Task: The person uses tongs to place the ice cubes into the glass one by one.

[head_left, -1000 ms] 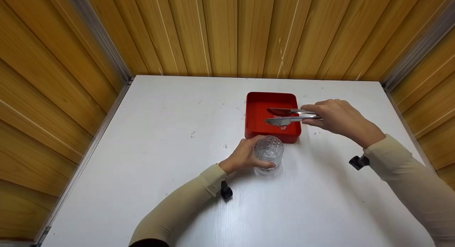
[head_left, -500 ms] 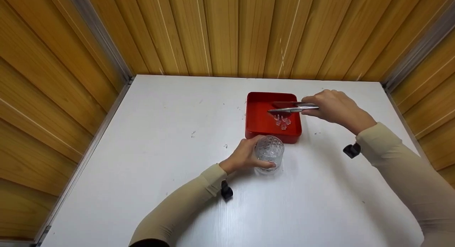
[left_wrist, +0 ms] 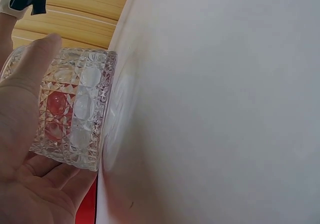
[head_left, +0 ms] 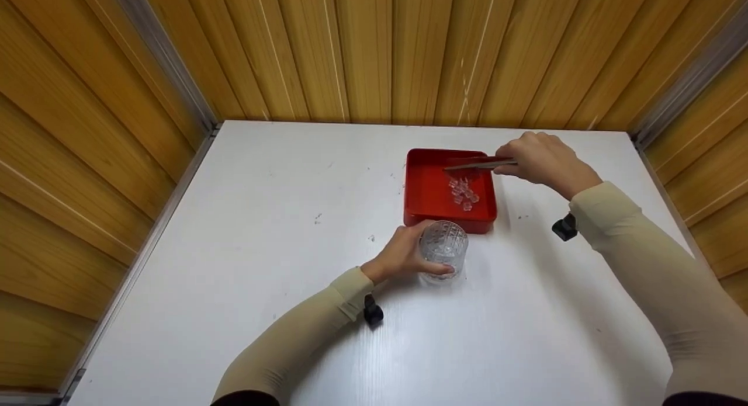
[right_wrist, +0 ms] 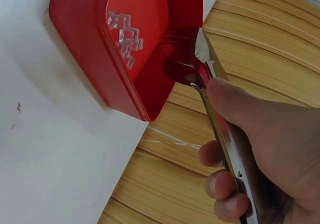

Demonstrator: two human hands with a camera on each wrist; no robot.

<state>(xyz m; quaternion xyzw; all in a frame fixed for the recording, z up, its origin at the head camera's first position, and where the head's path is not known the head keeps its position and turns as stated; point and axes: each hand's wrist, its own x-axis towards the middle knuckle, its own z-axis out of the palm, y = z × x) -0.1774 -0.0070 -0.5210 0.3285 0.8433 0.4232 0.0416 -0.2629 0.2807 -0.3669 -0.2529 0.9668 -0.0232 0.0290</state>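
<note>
My left hand (head_left: 403, 255) grips a clear cut-glass tumbler (head_left: 444, 245), which stands upright on the table just in front of a red square tray (head_left: 422, 190). In the left wrist view, the thumb and fingers wrap the sides of the patterned glass (left_wrist: 82, 104). Metal tongs (head_left: 482, 164) are held in my right hand (head_left: 540, 162), reaching over the tray's right wall. Their two ends (right_wrist: 192, 59) stand slightly apart at the tray's far side, with no cube visible between them. Several small clear cubes (head_left: 463, 191) lie clustered in the tray's right half.
The white table (head_left: 280, 219) carries a few small dark marks. Wood-look panel walls (head_left: 362, 55) rise behind the table and at both sides. A small black device (head_left: 565, 227) is worn on the right wrist, and another (head_left: 373, 313) on the left.
My right hand has moved the tongs back and slightly away from me, towards the tray's far side, and their ends have drawn closer. More cubes now show. The left hand and tumbler stay put.
</note>
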